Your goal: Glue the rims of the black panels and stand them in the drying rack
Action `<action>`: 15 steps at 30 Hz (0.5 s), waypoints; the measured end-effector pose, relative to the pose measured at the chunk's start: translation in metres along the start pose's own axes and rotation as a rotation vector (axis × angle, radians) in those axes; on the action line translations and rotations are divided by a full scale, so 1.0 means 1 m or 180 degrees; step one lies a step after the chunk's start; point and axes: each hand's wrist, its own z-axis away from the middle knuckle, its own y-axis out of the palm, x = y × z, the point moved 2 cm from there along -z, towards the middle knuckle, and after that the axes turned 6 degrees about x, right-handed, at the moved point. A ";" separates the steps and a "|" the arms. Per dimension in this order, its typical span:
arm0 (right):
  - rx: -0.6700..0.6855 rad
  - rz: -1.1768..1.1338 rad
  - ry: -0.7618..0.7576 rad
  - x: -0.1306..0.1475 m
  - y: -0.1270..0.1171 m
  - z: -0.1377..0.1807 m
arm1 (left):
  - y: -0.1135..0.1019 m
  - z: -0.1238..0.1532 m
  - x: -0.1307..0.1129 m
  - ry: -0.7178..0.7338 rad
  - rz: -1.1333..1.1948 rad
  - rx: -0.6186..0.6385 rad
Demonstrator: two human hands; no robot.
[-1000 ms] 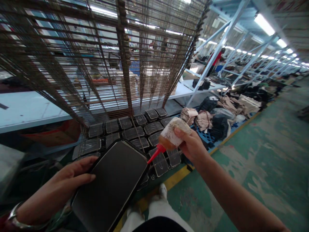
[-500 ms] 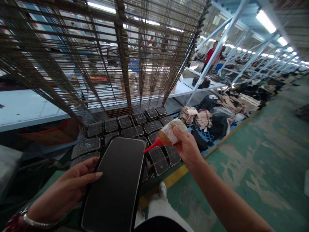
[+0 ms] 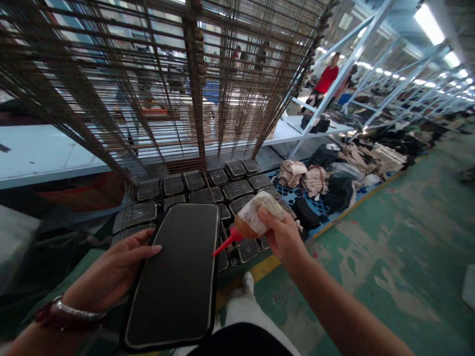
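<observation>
My left hand [image 3: 111,272] holds a black rounded panel [image 3: 178,277] by its left edge, fingers laid over the top face. A pale line runs along the panel's right and lower border. My right hand [image 3: 284,237] grips a squeeze bottle [image 3: 252,217] of amber glue, its red nozzle [image 3: 224,244] pointing down-left and almost touching the panel's right edge. Several smaller black panels [image 3: 208,190] lie in rows on the lowest wire shelf just behind.
A tall rack of rusty wire shelves [image 3: 166,89] rises in front. White tables [image 3: 44,158] stand behind it. Piles of cloth pieces [image 3: 326,173] lie on blue pallets to the right. A person in a red top [image 3: 326,81] stands far back. Green floor [image 3: 401,232] stretches right.
The panel has turned more upright and lengthwise toward me. The bottle's nozzle came down and left, closer to the panel's right edge.
</observation>
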 end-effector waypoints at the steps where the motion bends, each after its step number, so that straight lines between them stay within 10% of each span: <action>1: 0.0000 -0.0007 0.0004 -0.001 0.001 0.002 | -0.002 -0.001 0.000 -0.0002 0.0016 -0.0039; 15: 0.0309 0.0069 0.0057 -0.020 0.007 0.029 | -0.002 0.001 -0.010 0.0157 0.0383 -0.0452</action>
